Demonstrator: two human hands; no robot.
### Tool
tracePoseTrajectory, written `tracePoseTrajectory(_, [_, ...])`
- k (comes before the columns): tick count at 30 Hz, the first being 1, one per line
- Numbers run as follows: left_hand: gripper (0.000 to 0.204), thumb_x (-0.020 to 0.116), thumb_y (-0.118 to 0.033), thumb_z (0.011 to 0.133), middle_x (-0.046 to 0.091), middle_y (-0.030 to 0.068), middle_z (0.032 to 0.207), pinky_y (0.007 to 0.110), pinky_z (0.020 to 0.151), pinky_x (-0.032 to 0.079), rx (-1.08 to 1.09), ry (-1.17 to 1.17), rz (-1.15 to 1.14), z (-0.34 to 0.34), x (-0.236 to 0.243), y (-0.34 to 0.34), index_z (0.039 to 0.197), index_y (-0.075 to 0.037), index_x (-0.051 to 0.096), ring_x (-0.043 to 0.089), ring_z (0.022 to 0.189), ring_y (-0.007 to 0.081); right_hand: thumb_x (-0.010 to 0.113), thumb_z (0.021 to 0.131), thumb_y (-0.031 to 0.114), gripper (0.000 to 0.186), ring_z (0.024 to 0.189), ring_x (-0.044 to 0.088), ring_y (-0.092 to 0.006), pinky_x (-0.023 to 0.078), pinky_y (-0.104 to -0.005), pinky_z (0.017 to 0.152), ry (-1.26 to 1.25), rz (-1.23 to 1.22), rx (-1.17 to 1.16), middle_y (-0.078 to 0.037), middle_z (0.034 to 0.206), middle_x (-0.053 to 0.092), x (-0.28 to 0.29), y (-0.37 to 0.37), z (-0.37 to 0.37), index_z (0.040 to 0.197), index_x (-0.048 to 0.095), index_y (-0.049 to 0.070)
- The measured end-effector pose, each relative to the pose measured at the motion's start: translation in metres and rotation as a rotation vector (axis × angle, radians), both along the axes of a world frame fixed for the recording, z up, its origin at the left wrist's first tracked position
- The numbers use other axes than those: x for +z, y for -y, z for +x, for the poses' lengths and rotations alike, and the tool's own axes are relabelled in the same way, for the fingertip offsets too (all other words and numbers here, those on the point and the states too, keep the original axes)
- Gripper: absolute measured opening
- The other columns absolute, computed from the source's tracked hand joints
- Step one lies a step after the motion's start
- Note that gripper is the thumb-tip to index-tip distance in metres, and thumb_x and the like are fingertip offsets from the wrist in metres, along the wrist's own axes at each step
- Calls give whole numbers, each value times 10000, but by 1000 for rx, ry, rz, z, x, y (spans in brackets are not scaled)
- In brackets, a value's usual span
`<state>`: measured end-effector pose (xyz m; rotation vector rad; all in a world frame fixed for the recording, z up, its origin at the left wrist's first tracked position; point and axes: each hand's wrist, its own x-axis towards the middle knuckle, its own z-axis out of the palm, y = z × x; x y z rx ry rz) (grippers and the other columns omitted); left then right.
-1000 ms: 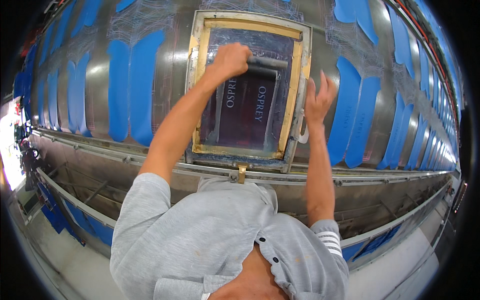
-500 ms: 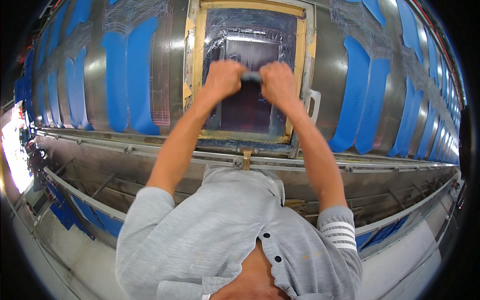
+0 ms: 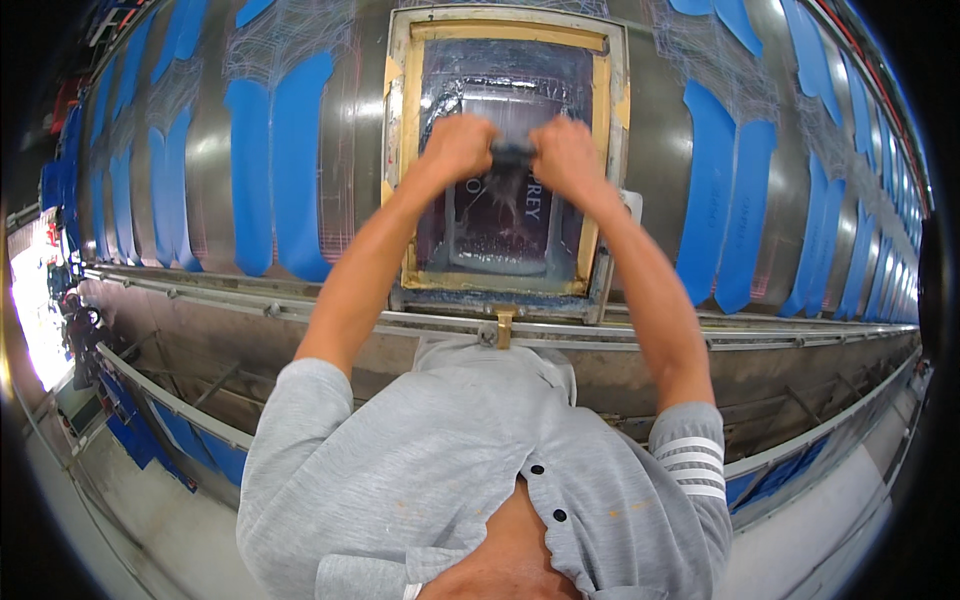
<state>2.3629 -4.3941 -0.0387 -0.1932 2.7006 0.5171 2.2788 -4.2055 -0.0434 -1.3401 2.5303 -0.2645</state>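
Observation:
Both my hands grip a dark squeegee [image 3: 513,154] from its two ends, with its middle showing between them. My left hand [image 3: 460,149] is closed round the left part and my right hand [image 3: 567,158] round the right part. They hold it over the mesh of a screen-printing frame [image 3: 396,150], which has a metal rim and yellowish tape inside. Below the squeegee, the dark mesh [image 3: 500,225] shows pale lettering, a pale outline and whitish wet streaks. My hands hide the squeegee's ends, and its blade is blurred.
The frame lies on a long metal table [image 3: 345,130]. Blue fabric pieces [image 3: 256,170] lie flat in pairs on the left, with more blue fabric pieces [image 3: 708,190] on the right. A metal rail [image 3: 660,337] with a brass-coloured stop [image 3: 505,328] runs along the near edge.
Pale lettering and whitish streaks now show on the mesh below the squeegee, where it looked mostly dark before. The view has shifted slightly. Both hands keep their grip.

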Motion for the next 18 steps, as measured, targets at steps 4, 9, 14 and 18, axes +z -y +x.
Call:
tracePoseTrajectory(4, [247, 649, -124, 730, 746, 172, 883, 515, 763, 571, 22, -161, -43, -83, -2, 41, 915, -200, 795, 726, 879, 383, 699, 750, 138, 120, 944, 664, -366, 523, -497, 836, -65, -102, -3, -165, 890, 714, -9, 43, -88, 849, 738, 82])
tracePoseTrajectory(9, [252, 657, -143, 747, 751, 168, 888, 515, 782, 565, 13, -141, -62, -71, -9, 29, 945, -200, 801, 727, 894, 384, 641, 745, 126, 169, 952, 688, -318, 531, -462, 862, -99, -131, -11, -132, 885, 744, -25, 33, -71, 864, 756, 91])
tracePoseTrajectory(14, [330, 649, -77, 734, 755, 140, 917, 516, 750, 567, 29, -153, 102, 57, -10, -25, 1000, -205, 796, 725, 866, 371, 670, 720, 115, 159, 1018, 657, -295, 409, -538, 1080, -79, -160, -27, -118, 933, 719, -12, -23, 58, 863, 733, 88])
tracePoseTrajectory(18, [361, 654, -23, 716, 765, 117, 940, 468, 743, 580, 86, -291, 200, 159, -1, -78, 1017, -157, 801, 732, 888, 349, 707, 710, 107, 190, 1064, 622, -296, 381, -605, 1117, 59, -175, -50, -102, 953, 704, 0, -72, 153, 898, 720, 79])
